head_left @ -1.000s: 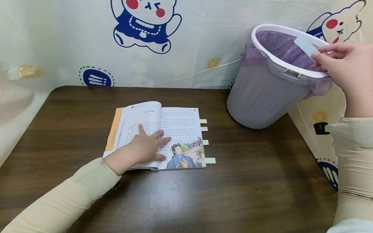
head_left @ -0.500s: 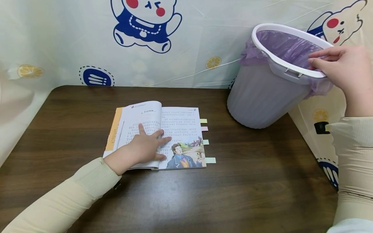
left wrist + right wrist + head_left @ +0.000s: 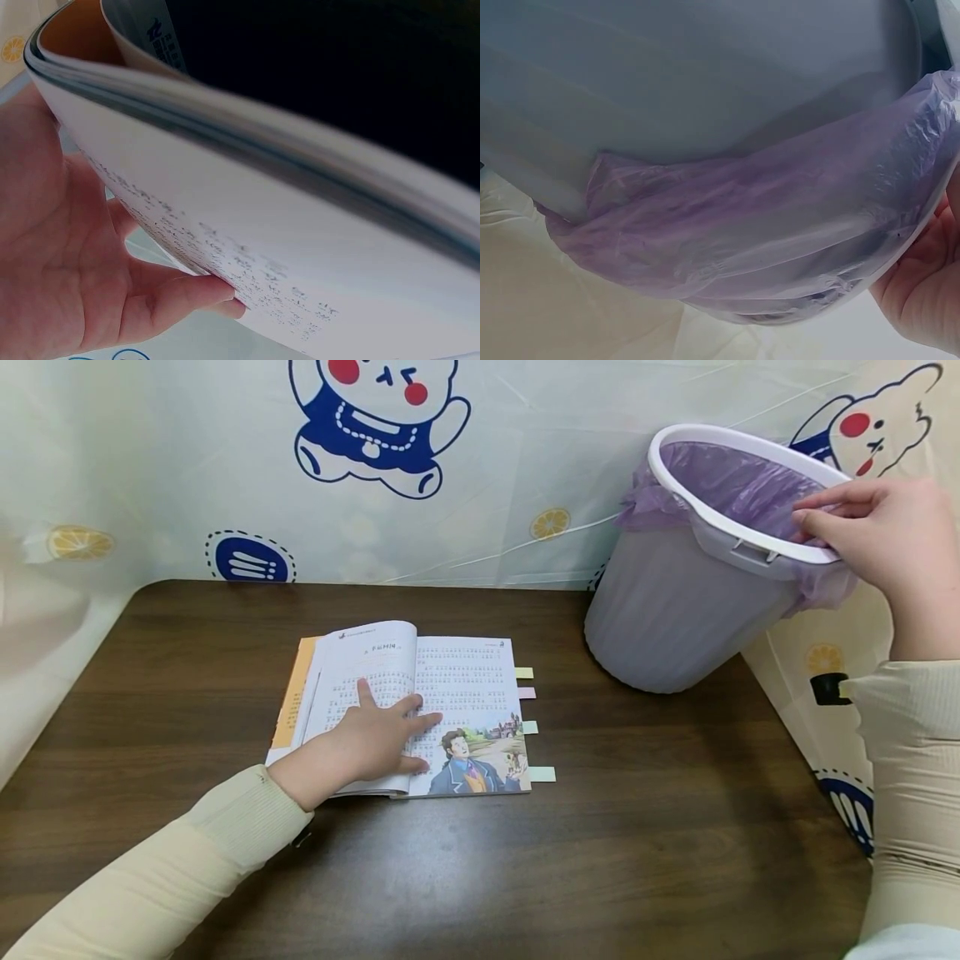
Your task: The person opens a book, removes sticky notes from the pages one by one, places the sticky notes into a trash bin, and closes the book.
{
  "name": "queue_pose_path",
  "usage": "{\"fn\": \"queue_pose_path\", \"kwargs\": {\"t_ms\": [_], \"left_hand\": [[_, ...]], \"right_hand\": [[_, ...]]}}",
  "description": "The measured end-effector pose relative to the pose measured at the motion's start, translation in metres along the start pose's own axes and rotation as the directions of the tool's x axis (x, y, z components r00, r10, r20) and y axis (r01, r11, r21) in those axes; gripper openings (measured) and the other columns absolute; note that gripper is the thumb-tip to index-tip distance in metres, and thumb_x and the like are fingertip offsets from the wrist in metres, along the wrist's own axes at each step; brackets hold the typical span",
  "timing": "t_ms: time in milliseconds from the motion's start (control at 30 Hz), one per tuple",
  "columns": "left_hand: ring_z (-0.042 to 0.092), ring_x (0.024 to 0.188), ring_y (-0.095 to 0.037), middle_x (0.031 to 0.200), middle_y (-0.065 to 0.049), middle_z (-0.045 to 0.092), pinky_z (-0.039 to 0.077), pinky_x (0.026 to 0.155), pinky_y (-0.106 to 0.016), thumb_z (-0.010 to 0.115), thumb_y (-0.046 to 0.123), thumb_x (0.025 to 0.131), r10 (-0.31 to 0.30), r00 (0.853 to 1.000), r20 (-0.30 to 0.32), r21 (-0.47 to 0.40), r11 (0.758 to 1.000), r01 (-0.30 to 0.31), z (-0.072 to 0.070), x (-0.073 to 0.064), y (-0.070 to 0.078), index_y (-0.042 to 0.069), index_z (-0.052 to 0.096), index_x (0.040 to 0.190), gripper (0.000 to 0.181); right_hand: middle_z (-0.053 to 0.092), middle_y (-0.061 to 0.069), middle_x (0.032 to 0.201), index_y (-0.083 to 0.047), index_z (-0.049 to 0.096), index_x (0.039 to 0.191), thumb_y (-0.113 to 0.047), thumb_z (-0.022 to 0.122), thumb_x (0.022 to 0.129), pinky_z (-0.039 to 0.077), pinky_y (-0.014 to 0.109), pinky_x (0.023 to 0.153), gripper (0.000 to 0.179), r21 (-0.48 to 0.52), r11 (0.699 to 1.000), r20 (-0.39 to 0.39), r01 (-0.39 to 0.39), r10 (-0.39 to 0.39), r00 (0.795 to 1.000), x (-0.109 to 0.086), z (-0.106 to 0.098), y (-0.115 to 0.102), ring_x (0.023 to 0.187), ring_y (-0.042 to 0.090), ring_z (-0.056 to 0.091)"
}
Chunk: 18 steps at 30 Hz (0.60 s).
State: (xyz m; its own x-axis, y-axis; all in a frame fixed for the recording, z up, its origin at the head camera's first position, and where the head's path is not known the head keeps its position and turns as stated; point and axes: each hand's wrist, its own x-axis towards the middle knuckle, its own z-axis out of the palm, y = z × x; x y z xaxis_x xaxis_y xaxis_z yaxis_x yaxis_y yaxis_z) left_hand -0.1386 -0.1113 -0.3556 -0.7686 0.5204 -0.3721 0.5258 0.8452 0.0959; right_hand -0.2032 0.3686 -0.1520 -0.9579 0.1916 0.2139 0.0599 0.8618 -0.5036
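Observation:
An open book [image 3: 465, 668] lies on the table, with a drawing of a person in a blue coat on its right page. My left hand [image 3: 375, 739] rests on it with fingers spread across the spine area. Several coloured sticky tabs [image 3: 542, 774] stick out from the book's right edge. Over the near right rim of a grey trash bin [image 3: 667, 602], my right hand [image 3: 877, 531] hangs with loosely bent fingers, and no object shows in them. A purple bag [image 3: 727, 225] lines the bin and folds over its outside. The bottom of the bin is hidden.
The brown wooden table [image 3: 480, 877] meets a patterned curtain [image 3: 510, 468] behind and on the right. The bin stands at the table's back right corner. A small black object [image 3: 828, 688] is beside the right sleeve.
A second ago my right hand pinched a pale blue paper strip over the bin; it let go, and the strip is out of sight. The left hand has stayed on the book.

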Motion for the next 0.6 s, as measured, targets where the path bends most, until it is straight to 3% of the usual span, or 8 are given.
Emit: {"fn": "queue_pose_path", "kwargs": {"t_ms": [33,133,267,400,600], "left_hand": [[0.024,0.128,-0.079,0.161,-0.019,0.036,0.035,0.097,-0.079,0.067,0.053,0.096,0.0,1.0,-0.001,0.001,1.0,0.0,0.0,0.0,0.0,0.021,0.045,0.157,0.072],[0.023,0.128,-0.079,0.161,-0.019,0.036,0.038,0.095,-0.078,0.066,0.053,0.096,0.0,1.0,0.0,0.002,1.0,0.0,0.001,0.0,0.0,0.022,0.044,0.158,0.072],[0.022,0.127,-0.08,0.161,-0.019,0.036,0.044,0.092,-0.075,0.066,0.054,0.096,0.0,1.0,0.002,0.002,1.0,0.0,0.001,0.0,-0.001,0.022,0.044,0.158,0.072],[0.023,0.128,-0.079,0.161,-0.019,0.036,0.044,0.091,-0.075,0.066,0.054,0.096,0.004,1.0,0.0,0.008,1.0,-0.004,0.0,0.0,-0.001,0.022,0.044,0.158,0.073],[0.024,0.128,-0.078,0.161,-0.019,0.036,0.041,0.094,-0.076,0.066,0.054,0.096,0.004,1.0,0.003,0.016,1.0,-0.004,0.0,0.0,0.0,0.021,0.044,0.158,0.073]], "right_hand": [[0.058,-0.034,0.06,-0.026,0.08,0.101,-0.031,0.071,0.098,0.037,0.012,0.054,0.011,0.012,1.0,-0.001,0.006,-0.006,1.0,0.0,0.0,-0.001,0.074,-0.002,0.047],[0.059,-0.031,0.06,-0.033,0.076,0.09,-0.026,0.07,0.098,0.039,0.009,0.053,0.012,0.052,0.998,-0.001,0.025,-0.025,1.0,0.0,0.0,-0.003,0.065,-0.005,0.051],[0.061,-0.029,0.06,-0.045,0.065,0.077,-0.019,0.069,0.098,0.041,0.008,0.051,0.034,0.122,0.992,0.0,0.031,-0.031,1.0,-0.001,-0.002,-0.008,0.054,-0.008,0.055],[0.062,-0.028,0.06,-0.045,0.065,0.076,-0.016,0.069,0.098,0.041,0.007,0.051,0.037,0.194,0.981,-0.018,0.033,-0.03,0.999,-0.004,-0.003,-0.012,0.053,-0.009,0.056],[0.061,-0.03,0.061,-0.047,0.065,0.078,-0.02,0.07,0.097,0.038,0.007,0.052,0.034,0.163,0.985,-0.069,0.052,-0.041,0.997,-0.009,-0.003,-0.019,0.057,-0.009,0.054]]}}
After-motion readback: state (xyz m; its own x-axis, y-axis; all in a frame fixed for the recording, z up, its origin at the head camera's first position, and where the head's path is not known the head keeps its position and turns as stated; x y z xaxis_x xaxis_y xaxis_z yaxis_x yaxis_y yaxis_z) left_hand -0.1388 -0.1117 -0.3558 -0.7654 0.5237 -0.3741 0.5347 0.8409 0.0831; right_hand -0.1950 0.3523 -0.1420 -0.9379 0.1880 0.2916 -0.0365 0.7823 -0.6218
